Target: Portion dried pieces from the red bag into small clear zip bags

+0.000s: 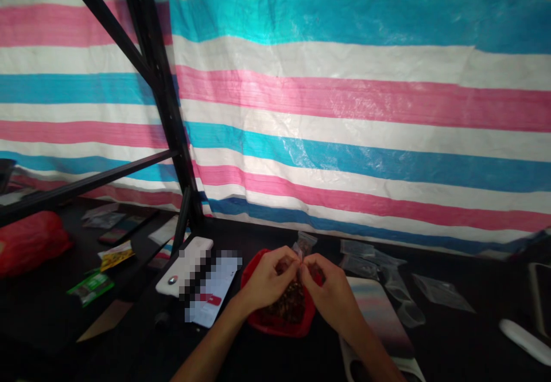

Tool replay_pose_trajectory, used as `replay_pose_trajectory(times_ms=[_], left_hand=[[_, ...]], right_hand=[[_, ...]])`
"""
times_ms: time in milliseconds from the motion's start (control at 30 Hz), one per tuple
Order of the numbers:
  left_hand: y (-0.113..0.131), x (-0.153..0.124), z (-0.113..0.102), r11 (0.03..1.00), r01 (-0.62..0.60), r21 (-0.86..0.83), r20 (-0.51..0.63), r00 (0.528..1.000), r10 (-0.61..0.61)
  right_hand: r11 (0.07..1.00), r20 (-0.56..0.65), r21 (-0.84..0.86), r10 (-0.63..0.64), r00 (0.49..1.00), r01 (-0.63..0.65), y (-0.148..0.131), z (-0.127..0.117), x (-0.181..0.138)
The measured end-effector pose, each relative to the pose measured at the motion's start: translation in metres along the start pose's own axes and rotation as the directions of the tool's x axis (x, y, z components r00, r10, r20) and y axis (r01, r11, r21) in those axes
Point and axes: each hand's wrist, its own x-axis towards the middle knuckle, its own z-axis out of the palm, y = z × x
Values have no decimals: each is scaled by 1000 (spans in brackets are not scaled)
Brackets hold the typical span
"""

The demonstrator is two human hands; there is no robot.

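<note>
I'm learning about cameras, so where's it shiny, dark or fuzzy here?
All in the head view: the striped sheet is bright with glare patches; the table is much darker; the clear bag looks fuzzy; blocky squares hide part of the lit phone.

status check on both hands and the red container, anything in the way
Left hand, right hand: fingertips close together over red container; grip contents unclear. Small brownish bits inside. Hands partly block the view.
</note>
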Motion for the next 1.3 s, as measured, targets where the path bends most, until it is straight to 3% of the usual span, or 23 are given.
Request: replay_pose_trajectory(times_ms=[133,267,400,533,667,767,867,967,1067,1133,1200,1300], left_hand=[[-1,-1,-1,997,-19,72,-39,999,22],[1,-2,1,998,15,60,49,999,-18],[2,-2,4,997,1,80,57,998,-6],[0,-1,4,987,-34,156,-37,999,40],[-1,-1,2,934,-126,333,-167,968,190],[-2,0,1,957,-157,244,-242,946,217],[0,4,2,983,-179,31,-298,937,180],[2,8,1,982,-149,-115,-251,961,117],[3,7,-4,989,-76,-128,-209,977,48],[4,3,-8,996,-62,-61,-273,961,43],[6,-1,-11,994,-79,73,-284,954,97],[9,-6,-11,981,-100,168,-34,994,107]], right_hand=[[990,-73,-137,-53,996,43,7,-4,3],[998,3,-36,-49,999,49,5,-7,3],[1000,24,-4,-29,999,29,2,-7,3],[967,-19,-215,-141,990,134,5,-8,3],[866,-9,-411,-317,949,285,4,-10,-1],[903,-78,-341,-306,949,263,2,-10,-3],[965,-164,-231,-164,973,123,6,-8,-1],[994,-130,-110,-42,991,28,16,-6,4],[998,-182,-44,-48,982,41,20,-6,8],[990,-221,-79,-133,966,118,19,-8,8],[962,-184,-142,-257,949,233,15,-11,7],[893,-64,-211,-418,906,398,11,-13,4]])
